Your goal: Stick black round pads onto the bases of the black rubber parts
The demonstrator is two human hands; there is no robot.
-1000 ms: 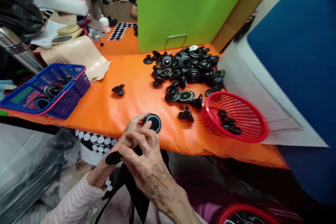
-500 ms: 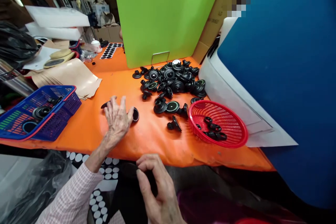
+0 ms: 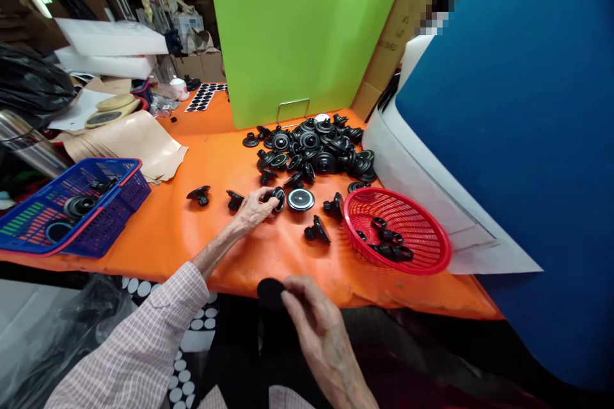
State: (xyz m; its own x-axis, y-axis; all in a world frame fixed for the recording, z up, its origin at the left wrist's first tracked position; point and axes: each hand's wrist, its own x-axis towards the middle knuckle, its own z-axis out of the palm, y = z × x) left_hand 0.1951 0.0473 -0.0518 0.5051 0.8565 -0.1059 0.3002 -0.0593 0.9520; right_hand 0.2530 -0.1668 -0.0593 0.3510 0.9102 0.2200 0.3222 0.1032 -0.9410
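My left hand (image 3: 254,212) has its fingers closed on a black stepped round part (image 3: 277,200) at the front of the pile. Beside it a similar part (image 3: 300,199) lies with its pale-ringed flat face up. Two more stemmed black parts, one at the left (image 3: 198,195) and one near my left wrist (image 3: 235,199), rest on the orange table cover (image 3: 167,223). My right hand (image 3: 319,326), below the table's front edge, pinches a flat black disc (image 3: 271,293) between thumb and fingers. A tilted part (image 3: 317,231) sits near the red basket.
A pile of black round parts (image 3: 323,147) lies before a green board (image 3: 307,32). The red basket (image 3: 446,239) holds several small black pieces. At the left stands a blue basket (image 3: 103,230) with black parts inside. A large blue sheet (image 3: 518,108) curves along the right.
My left hand has moved right, from the parts at the left to one by the pile, and closed on it. My right hand has shifted slightly right; its black disc now shows clearly.
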